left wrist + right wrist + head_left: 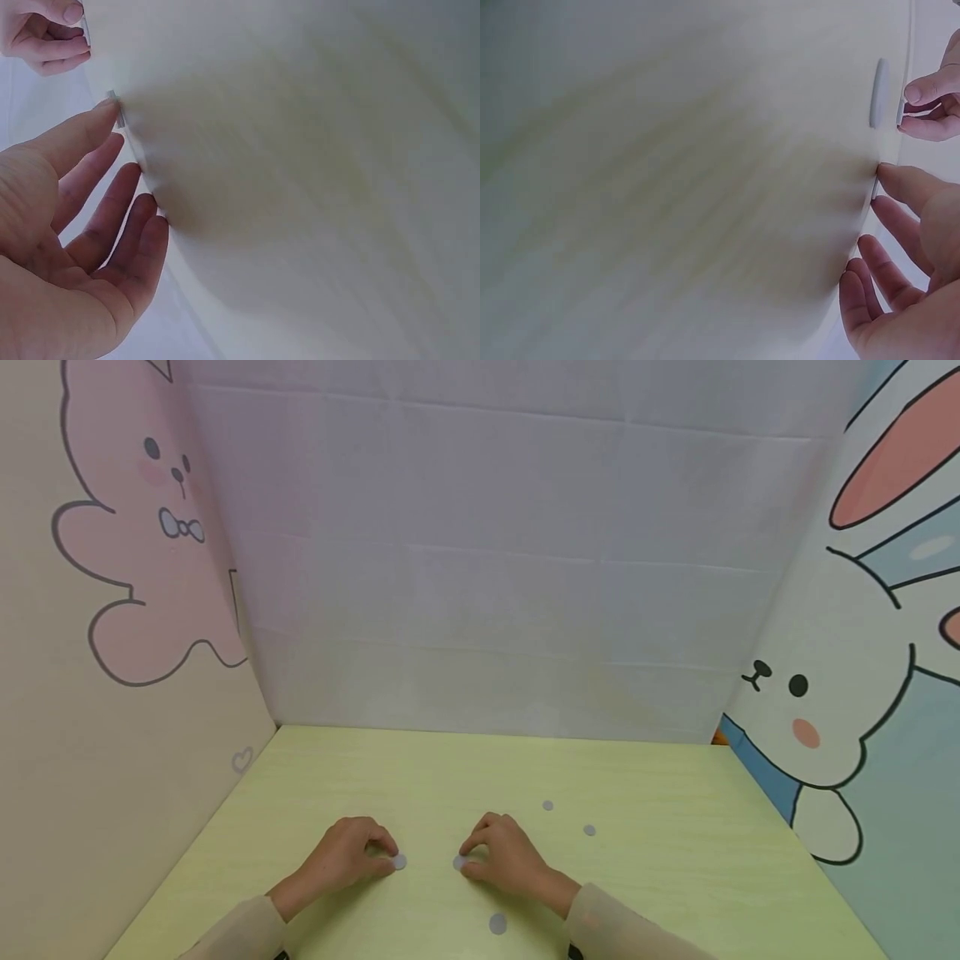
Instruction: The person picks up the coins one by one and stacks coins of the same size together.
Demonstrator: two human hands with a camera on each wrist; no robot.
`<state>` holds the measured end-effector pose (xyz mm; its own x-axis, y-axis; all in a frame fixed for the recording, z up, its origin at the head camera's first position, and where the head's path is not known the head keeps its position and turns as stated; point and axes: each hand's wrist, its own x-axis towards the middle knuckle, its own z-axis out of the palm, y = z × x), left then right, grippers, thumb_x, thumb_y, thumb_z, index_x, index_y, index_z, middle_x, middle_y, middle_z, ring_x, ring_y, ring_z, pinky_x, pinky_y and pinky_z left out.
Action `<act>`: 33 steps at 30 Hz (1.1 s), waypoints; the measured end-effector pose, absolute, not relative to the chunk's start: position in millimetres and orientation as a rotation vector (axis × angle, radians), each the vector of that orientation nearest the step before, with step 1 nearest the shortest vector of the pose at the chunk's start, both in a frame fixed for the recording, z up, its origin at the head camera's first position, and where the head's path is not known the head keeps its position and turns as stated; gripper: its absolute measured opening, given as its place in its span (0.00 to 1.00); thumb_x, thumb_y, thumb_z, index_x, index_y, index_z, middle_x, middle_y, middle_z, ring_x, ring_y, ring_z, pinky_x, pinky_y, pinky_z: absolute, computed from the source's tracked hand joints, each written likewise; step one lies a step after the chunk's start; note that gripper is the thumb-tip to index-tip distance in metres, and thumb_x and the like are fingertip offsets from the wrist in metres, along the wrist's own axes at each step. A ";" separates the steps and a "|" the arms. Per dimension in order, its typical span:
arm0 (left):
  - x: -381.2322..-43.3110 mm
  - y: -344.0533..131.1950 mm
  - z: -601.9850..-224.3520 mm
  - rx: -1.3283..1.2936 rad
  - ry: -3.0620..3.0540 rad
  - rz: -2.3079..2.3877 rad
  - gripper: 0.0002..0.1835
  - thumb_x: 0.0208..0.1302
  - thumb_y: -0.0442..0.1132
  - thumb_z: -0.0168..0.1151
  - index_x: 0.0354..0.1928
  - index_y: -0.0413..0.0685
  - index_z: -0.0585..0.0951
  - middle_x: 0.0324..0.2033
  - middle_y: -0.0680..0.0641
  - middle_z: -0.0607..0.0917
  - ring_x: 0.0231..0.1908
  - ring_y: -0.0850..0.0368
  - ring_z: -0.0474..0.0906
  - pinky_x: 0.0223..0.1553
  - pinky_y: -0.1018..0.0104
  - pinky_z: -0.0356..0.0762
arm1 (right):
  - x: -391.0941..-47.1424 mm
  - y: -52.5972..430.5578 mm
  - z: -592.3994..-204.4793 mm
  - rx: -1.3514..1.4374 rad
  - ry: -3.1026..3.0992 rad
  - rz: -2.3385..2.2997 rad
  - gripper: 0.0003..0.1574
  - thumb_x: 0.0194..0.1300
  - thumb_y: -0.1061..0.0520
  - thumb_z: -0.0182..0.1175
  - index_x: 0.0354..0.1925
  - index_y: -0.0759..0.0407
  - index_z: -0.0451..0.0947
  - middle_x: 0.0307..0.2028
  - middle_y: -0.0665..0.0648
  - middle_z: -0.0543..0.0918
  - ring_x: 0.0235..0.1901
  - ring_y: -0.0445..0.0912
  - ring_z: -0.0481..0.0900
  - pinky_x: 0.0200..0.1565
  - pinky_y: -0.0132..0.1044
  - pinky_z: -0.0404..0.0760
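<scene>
My left hand [347, 858] pinches a small grey disc [401, 862] by its left edge, between thumb and forefinger, low over the yellow-green table. Seen from the left wrist, the thumb lies at the rim of that disc [116, 109] while the other fingertips rest along the tabletop. Across a short gap, my right hand [507, 858] holds a second small grey disc [459, 862] between thumb and forefinger, both discs facing each other. The right wrist view shows this second disc [874, 187] edge-on, with the remaining fingers loosely bent against the table.
A larger grey disc [498, 924] lies nearer the front, below the right hand. Two small grey discs, one at the back [548, 806] and another farther right [589, 830], lie beyond that hand. Pale panels with cartoon animals [806, 693] border the table [420, 777].
</scene>
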<state>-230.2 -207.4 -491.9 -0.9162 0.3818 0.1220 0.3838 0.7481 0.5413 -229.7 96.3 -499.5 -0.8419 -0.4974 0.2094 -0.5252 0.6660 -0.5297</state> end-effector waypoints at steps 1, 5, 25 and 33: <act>-230.4 -207.2 -491.6 -0.651 -2.933 -0.906 0.10 0.53 0.44 0.85 0.35 0.61 0.91 0.35 0.64 0.87 0.41 0.60 0.83 0.44 0.64 0.79 | -229.6 96.9 -499.1 0.868 -2.828 0.927 0.07 0.61 0.54 0.79 0.39 0.50 0.94 0.40 0.44 0.82 0.40 0.40 0.73 0.45 0.35 0.75; -230.4 -204.3 -490.8 -0.683 -2.923 -0.888 0.12 0.55 0.47 0.84 0.40 0.59 0.91 0.39 0.62 0.88 0.43 0.58 0.84 0.47 0.61 0.81 | -229.2 99.7 -497.7 0.867 -2.836 0.941 0.07 0.61 0.55 0.79 0.40 0.51 0.94 0.41 0.45 0.83 0.42 0.41 0.75 0.47 0.37 0.77; -232.8 -149.4 -487.3 -0.833 -2.854 -0.813 0.13 0.53 0.43 0.84 0.41 0.52 0.92 0.38 0.57 0.90 0.43 0.53 0.85 0.49 0.51 0.82 | -233.9 99.6 -500.7 0.865 -2.825 0.967 0.08 0.59 0.55 0.80 0.38 0.51 0.94 0.40 0.45 0.84 0.41 0.40 0.77 0.47 0.36 0.78; -236.0 -136.8 -494.4 -0.891 -2.836 -0.803 0.12 0.54 0.42 0.85 0.39 0.52 0.93 0.36 0.58 0.90 0.41 0.58 0.84 0.48 0.55 0.82 | -234.7 99.3 -500.6 0.859 -2.827 0.993 0.07 0.58 0.56 0.80 0.38 0.51 0.94 0.40 0.44 0.84 0.42 0.40 0.78 0.48 0.38 0.78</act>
